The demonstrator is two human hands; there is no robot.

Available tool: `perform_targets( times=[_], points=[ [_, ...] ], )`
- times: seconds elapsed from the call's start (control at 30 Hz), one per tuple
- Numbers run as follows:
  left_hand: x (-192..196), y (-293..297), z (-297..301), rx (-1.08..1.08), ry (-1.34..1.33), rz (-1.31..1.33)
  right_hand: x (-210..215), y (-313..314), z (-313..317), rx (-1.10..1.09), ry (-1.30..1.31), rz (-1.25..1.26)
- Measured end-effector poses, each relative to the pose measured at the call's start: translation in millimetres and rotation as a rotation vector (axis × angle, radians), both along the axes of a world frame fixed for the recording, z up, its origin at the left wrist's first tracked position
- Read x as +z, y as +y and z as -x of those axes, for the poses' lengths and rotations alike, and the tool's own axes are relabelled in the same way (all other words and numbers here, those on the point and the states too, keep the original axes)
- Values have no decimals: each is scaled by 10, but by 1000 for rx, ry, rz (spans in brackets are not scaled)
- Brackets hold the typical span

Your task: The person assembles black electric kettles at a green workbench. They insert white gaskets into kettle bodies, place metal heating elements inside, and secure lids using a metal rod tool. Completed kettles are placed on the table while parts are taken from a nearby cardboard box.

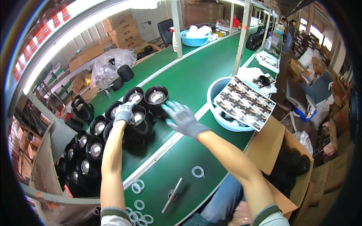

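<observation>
Nearest me, white plastic rings (138, 211) & a slim metal tool (172, 195) are lying on the green conveyor belt (181, 79). Further out, left hand (123, 112) in a grey knit glove is gripping the rim of a black round lamp housing w/ shiny reflector (137, 119). Right hand (182, 118) is hovering open, fingers spread, holding nothing, just beside another black housing (156, 98). Pale blue plastic tub (220, 113) is sitting further right.

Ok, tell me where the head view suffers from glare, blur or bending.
Head view: the light strip at upper left is blown out to white; the lamp reflectors show bright glints; the right hand is slightly smeared by motion, the left hand is sharper; the belt edges and posts curve with the fisheye, and the corners go black.
</observation>
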State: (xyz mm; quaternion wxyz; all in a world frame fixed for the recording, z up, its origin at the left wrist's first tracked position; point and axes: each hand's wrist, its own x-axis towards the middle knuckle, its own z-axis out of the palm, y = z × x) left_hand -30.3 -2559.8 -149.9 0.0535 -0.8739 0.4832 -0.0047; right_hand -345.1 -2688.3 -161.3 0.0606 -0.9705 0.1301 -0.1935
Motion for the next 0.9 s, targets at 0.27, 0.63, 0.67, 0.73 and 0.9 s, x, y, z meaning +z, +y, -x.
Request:
perform_targets(
  times=[0.27,0.63,0.67,0.73,0.9],
  points=[
    [-251,-167,173,-87,-76,137,-842,-127,-1018,-263,-30,124],
    [-114,68,130,-293,-54,213,-548,262,1835,-86,-490,-107],
    [-88,-139,453,-378,-57,277,-482,265,2208,-145,-483,-74],
    [200,-345,994,-415,-10,283,-365,344,2742,-209,-408,-79],
    [523,-567,2133,-415,134,280,-505,372,3191,-280,-333,5]
  ],
)
